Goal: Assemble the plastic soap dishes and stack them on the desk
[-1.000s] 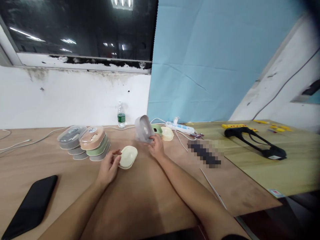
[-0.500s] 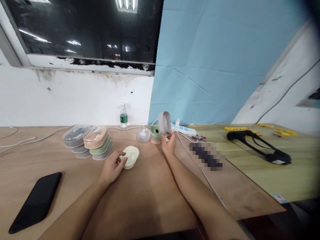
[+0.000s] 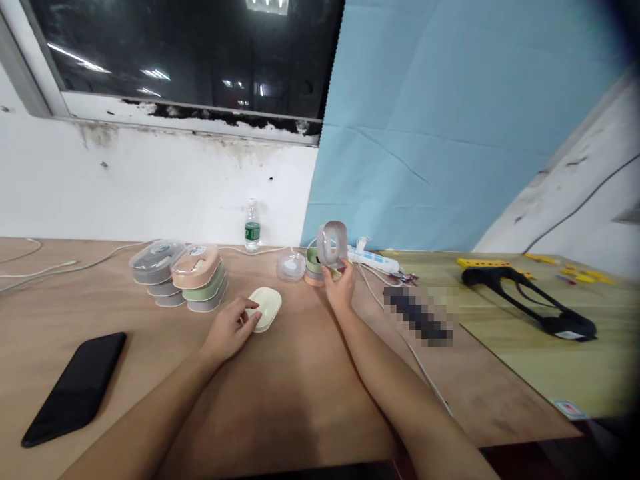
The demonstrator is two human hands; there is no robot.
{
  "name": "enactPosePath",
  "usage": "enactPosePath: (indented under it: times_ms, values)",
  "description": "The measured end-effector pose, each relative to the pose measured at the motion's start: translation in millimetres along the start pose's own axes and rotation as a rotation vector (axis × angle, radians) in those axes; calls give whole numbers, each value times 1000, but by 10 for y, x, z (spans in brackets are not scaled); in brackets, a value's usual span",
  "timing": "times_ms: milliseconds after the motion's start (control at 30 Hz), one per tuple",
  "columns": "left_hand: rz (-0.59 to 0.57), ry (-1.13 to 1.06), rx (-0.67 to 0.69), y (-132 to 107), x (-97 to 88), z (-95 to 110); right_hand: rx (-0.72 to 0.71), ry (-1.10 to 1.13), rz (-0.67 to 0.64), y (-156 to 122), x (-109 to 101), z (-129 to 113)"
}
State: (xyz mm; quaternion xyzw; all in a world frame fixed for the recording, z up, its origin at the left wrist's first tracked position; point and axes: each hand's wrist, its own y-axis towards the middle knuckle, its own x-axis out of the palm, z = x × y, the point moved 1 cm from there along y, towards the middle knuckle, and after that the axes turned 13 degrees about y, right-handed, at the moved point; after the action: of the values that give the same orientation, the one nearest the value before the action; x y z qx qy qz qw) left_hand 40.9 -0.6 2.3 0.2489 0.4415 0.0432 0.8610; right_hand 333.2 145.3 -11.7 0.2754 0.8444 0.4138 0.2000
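Note:
My left hand (image 3: 235, 328) rests on the table with thumb and fingers closed about the left end of a shallow cream dish (image 3: 270, 305), rounded and open at the top. Pinched in my right hand (image 3: 341, 285) is a translucent grey rounded cover (image 3: 326, 241), raised and tilted so its hollow side faces me. Behind and below that cover stand stacked green and peach containers (image 3: 314, 280), partly hidden by it and by my fingers. Just left of them sits a small clear container (image 3: 291, 268).
Stacked lidded boxes, grey (image 3: 157, 267) and peach (image 3: 196, 267), stand at left behind a black phone (image 3: 75, 390). A water bottle (image 3: 253, 230) is near the wall. To the right lie a white power strip (image 3: 375, 260), a pixelated dark object (image 3: 417, 317) and a black frame (image 3: 530, 300).
The grey cover in my right hand has turned so more of its hollow side shows. My left hand stays at the cream dish. The camera view has shifted slightly.

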Motion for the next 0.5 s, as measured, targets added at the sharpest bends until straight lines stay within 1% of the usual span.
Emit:
enactPosePath:
  times_ms: [200,367,500]
  values:
    - [-19,1,5,8,14,-8,45,-20,-11,25,0,58]
    - [-15,15,0,10,-3,0,38,-18,-59,33,19,73]
    - [-6,9,-2,9,-22,17,23,-31,-73,28,23,73]
